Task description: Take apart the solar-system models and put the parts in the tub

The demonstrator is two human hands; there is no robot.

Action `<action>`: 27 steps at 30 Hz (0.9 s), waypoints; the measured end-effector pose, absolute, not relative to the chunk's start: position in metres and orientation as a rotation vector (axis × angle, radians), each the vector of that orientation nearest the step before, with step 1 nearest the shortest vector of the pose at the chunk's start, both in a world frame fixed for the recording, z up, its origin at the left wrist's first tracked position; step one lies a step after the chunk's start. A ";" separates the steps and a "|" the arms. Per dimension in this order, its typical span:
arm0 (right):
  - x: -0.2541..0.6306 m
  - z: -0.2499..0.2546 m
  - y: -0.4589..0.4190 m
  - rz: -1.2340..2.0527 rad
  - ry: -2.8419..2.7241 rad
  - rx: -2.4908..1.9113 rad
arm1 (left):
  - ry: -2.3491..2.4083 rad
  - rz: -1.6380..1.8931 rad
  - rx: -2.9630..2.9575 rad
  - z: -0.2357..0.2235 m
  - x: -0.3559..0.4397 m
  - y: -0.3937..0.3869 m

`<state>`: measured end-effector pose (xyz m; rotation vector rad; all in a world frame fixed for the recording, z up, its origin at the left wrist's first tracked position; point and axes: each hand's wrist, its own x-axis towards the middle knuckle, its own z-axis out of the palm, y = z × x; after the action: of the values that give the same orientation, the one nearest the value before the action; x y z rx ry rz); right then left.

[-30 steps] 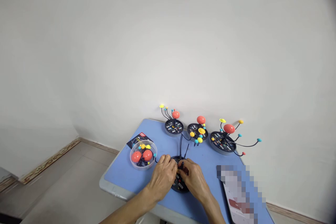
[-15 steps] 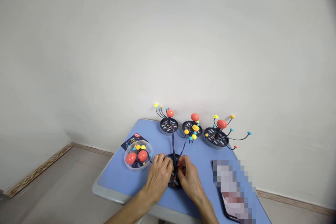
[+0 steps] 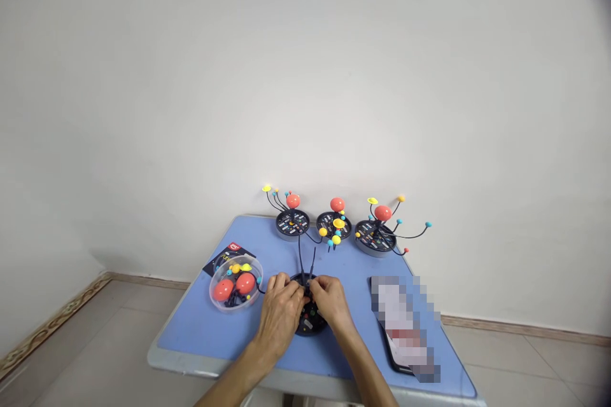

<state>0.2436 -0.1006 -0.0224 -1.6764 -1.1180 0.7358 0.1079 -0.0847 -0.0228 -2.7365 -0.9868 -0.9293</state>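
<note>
A round black solar-system model base [image 3: 308, 325] with small printed labels lies near the front of the table. Thin black rods [image 3: 301, 261] rise from its middle, slightly tilted. My left hand [image 3: 279, 315] is closed at the base's left side, fingers curled toward the centre and partly hiding it. From the right, my right hand [image 3: 331, 299] pinches at the foot of a black rod; its fingertips almost meet those of the left hand. The exact joint between the fingers is hidden.
A clear plastic tub [image 3: 260, 296] of red, yellow and blue balls and black parts stands left, overlapping a dark printed card [image 3: 210, 266]. Three assembled models line the back: left [image 3: 293, 222], middle [image 3: 335, 226], right [image 3: 375, 237]. A phone [image 3: 403, 369], mostly pixelated, lies right.
The head view has shifted, so the table appears further left. My right hand has moved in toward the rods' feet, closer to my left hand, which stays at the base.
</note>
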 end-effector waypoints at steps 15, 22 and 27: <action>0.244 0.004 -0.098 0.861 -1.006 -1.508 | -1.035 -0.898 -2.725 -0.019 0.109 -0.087; 0.243 0.030 -0.111 0.869 -0.959 -1.431 | -1.043 -0.888 -2.686 -0.020 0.110 -0.089; 0.249 0.041 -0.130 1.022 -0.988 -1.393 | -1.032 -0.899 -2.618 -0.022 0.111 -0.086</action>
<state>0.2492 -0.1300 0.0414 -1.3934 -0.9883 1.0222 0.1108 -0.0862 -0.0221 -2.6179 -1.0323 -0.8987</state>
